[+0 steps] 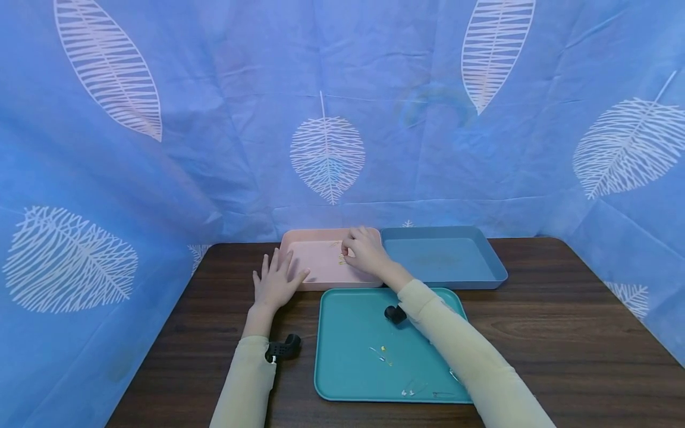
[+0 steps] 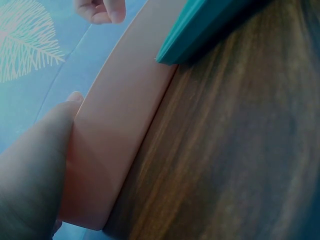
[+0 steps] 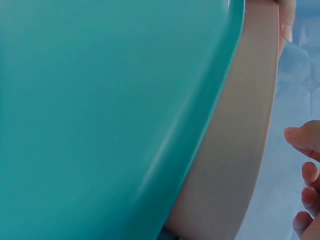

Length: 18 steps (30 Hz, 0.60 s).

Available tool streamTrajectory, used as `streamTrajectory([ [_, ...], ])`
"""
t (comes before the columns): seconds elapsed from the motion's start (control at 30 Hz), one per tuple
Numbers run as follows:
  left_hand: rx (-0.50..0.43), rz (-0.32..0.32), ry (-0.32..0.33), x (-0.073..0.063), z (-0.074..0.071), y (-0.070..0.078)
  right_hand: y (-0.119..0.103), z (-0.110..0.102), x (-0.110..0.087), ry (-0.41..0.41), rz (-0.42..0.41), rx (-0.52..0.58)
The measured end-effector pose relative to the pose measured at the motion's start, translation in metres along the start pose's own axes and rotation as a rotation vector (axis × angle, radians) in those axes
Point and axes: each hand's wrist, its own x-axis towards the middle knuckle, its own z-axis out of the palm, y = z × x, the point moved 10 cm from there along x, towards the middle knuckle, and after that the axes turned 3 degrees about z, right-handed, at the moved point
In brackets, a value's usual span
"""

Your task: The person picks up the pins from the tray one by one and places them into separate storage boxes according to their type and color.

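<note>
My left hand point(image 1: 275, 282) lies with its fingers spread at the left front corner of the pink tray point(image 1: 305, 276). In the left wrist view its thumb side rests along the tray's rim. Over the right part of that tray hovers my right hand point(image 1: 366, 252), fingers loosely bent, and the right wrist view shows its thumb point(image 3: 302, 136) apart from the fingers with nothing between them. Small gold pieces point(image 1: 341, 260) lie in the pink tray under it. Several thin silver and gold pieces, like safety pins point(image 1: 381, 356), are scattered on the teal tray point(image 1: 342, 333).
A blue-grey tray point(image 1: 444, 276) stands right of the pink one, both at the table's back edge. The teal tray lies in front of them, with the right forearm across it. Dark wooden table point(image 1: 562, 321); a blue leaf-patterned cloth point(image 1: 407, 148) hangs behind.
</note>
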Motion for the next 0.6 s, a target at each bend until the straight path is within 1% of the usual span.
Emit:
streamTrajectory([
  [0.27, -0.007, 0.002, 0.005, -0.001, -0.001, 0.0, -0.006, -0.012, -0.017, 0.07, -0.067, 0.033],
  [0.4, 0.0, 0.009, 0.005, 0.0, 0.001, 0.0, -0.006, -0.017, -0.025, 0.091, -0.074, 0.03],
  [0.5, -0.004, 0.012, 0.011, 0.001, 0.001, 0.0, -0.006, -0.021, -0.031, 0.083, -0.057, 0.043],
  [0.6, -0.012, 0.013, 0.016, 0.001, 0.001, 0.0, -0.007, -0.024, -0.039, 0.052, -0.037, 0.063],
])
